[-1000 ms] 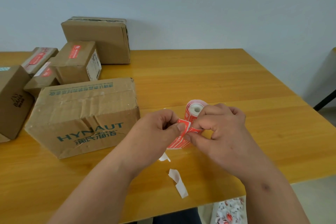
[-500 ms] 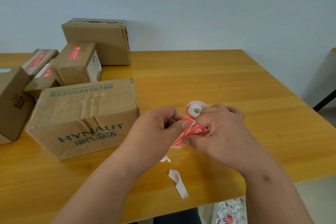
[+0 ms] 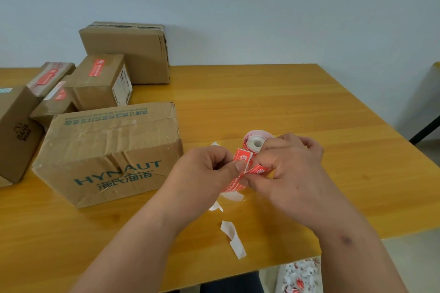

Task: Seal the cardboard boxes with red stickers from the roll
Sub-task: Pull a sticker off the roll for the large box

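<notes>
We hold both hands together over the middle of the wooden table. Our left hand curls its fingers and pinches a red sticker between thumb and forefinger, the sticker standing up at a tilt. Our right hand is curled too — its thumb and fingers grip the strip of stickers just beside the left thumb, and its far fingers rest against the sticker roll, which sits on the table just beyond the hands. To the left, near us, lies the large HYNAUT box, its top bare of red stickers. Farther left and back stand smaller boxes, several carrying red stickers, and a plain box against the wall. White backing scraps lie on the near table edge.
</notes>
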Demonstrator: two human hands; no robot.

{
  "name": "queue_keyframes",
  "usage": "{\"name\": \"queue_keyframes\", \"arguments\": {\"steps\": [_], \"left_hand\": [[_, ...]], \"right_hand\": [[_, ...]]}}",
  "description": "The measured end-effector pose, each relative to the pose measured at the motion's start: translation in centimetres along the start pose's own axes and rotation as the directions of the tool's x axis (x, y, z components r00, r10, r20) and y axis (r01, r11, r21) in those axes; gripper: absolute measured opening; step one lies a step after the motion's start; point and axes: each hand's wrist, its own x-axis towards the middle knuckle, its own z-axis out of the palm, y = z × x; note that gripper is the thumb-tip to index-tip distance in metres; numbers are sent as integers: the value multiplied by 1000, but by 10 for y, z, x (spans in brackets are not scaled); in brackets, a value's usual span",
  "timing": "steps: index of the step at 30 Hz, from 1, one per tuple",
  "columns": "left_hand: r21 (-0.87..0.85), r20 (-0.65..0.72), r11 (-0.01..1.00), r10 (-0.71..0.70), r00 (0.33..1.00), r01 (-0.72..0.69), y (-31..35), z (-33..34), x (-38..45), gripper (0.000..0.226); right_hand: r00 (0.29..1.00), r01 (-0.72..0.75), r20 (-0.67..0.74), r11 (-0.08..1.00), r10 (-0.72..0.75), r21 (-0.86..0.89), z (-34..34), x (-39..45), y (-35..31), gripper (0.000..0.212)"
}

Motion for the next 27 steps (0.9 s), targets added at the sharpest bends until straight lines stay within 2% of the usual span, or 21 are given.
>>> {"name": "queue_keyframes", "arguments": {"steps": [8,15,22,27], "left_hand": [[-15,-33,1000,16,999,-16,0,0,1,30],[37,64,999,16,998,-18,2,-7,-3,27],[19,12,999,26,1000,-26,-2,-2,0,29],[-58,-18,998,4,1000,-5,-4,2,1,29]], "right_hand": [[995,-53,80,999,52,9,-9,3,-2,26],[987,-80,141,995,71,56,-12,4,1,17],[991,-67,114,997,63,34,-10,4,-3,20],[1000,-5,17,999,5,38,-5,3,-5,16]]}}
